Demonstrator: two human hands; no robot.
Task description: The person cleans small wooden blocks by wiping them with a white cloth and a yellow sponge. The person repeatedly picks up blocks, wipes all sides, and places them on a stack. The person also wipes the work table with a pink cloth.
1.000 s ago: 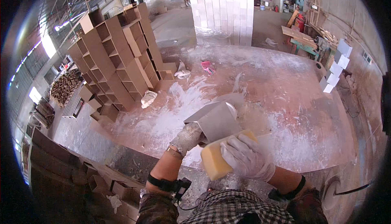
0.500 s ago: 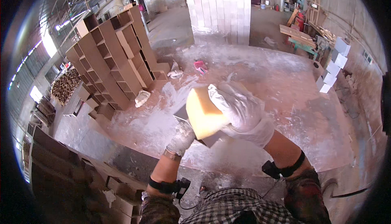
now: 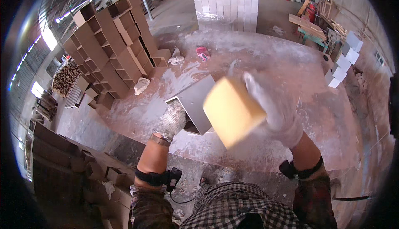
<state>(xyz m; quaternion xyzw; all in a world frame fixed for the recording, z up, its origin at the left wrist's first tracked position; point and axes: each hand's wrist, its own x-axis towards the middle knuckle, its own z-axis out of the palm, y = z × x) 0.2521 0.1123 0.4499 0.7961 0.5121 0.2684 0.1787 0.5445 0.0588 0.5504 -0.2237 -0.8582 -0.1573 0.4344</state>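
Observation:
My left hand (image 3: 172, 120), in a powder-dusted glove, is closed on the near-left edge of a grey open-ended box (image 3: 196, 101). Its fingertips go into the box's opening and are partly hidden there. A thick yellow foam sponge (image 3: 231, 112) is in my right hand (image 3: 279, 116), which wears a loose white glove. Between my body and the far tabletop, the sponge hangs just right of the box and overlaps its right side in view; whether they touch I cannot tell. The right fingers are slightly blurred.
The broad reddish work table (image 3: 320, 141) is smeared with white powder. Brown open boxes (image 3: 110, 50) are stacked at its left, near a white crumpled bag (image 3: 141, 86) and a pink cloth (image 3: 203, 53). White boxes (image 3: 344, 62) stand stacked at right, and a tall pale stack (image 3: 226, 4) rises behind.
My right hand has moved right with the sponge, away from over the box, which now shows more of its grey side. My left hand has shifted slightly left and up, still on the box.

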